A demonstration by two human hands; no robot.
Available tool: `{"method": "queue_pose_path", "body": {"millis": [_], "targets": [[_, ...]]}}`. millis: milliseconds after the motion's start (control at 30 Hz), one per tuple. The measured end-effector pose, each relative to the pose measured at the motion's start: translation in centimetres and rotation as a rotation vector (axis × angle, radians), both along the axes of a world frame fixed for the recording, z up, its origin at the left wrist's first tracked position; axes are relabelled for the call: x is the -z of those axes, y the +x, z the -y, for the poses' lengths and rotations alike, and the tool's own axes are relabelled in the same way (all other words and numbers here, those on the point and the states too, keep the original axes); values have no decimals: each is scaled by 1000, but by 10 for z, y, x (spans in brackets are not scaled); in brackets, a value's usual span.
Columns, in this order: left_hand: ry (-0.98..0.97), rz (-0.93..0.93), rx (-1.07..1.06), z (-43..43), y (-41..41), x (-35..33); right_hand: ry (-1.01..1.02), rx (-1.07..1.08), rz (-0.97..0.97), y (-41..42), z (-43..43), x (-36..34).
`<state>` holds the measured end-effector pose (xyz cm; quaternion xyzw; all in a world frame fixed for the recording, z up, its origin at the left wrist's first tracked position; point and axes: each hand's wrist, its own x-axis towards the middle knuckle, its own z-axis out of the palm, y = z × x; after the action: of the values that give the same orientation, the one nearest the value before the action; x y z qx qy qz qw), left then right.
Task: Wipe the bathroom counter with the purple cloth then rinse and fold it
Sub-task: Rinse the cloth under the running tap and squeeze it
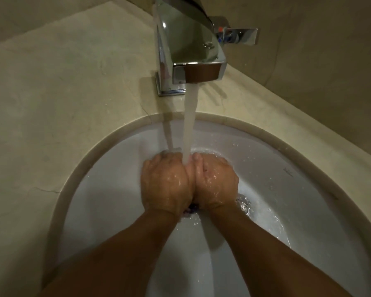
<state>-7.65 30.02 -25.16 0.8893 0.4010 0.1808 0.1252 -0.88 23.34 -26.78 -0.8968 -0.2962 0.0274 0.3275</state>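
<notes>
Left hand (pixel 166 183) and right hand (pixel 215 181) are pressed side by side, knuckles up, in the sink (pixel 116 168) under the tap (pixel 189 50) stream (pixel 190 125). Fingers curl down, gripping the cloth (pixel 191 208). Only a purple scrap shows between the wrists. It is equally near both hands, axis hidden. Probably rinsing.

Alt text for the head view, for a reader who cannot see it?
The left hand and right hand squeeze a mostly hidden purple cloth between them under water running from a chrome faucet into a white sink.
</notes>
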Motion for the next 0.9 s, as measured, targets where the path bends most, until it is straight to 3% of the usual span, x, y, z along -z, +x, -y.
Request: {"method": "queue_pose_path", "body": {"millis": [67,267,467,600,800,900], "targets": [[-31,40,21,0,1,-2,41,-15,43,1,1,-2],[-167,114,103,-7,-5,2,-84,-151,9,0,0,-14],[22,260,79,-17,-15,-24,279,-66,171,-5,-10,-30],[21,207,118,-13,-28,-9,413,-27,62,-20,-4,-20],[-37,192,164,-9,-24,6,137,55,119,-19,4,3],[47,24,211,-3,-28,12,72,80,58,-25,8,14]]}}
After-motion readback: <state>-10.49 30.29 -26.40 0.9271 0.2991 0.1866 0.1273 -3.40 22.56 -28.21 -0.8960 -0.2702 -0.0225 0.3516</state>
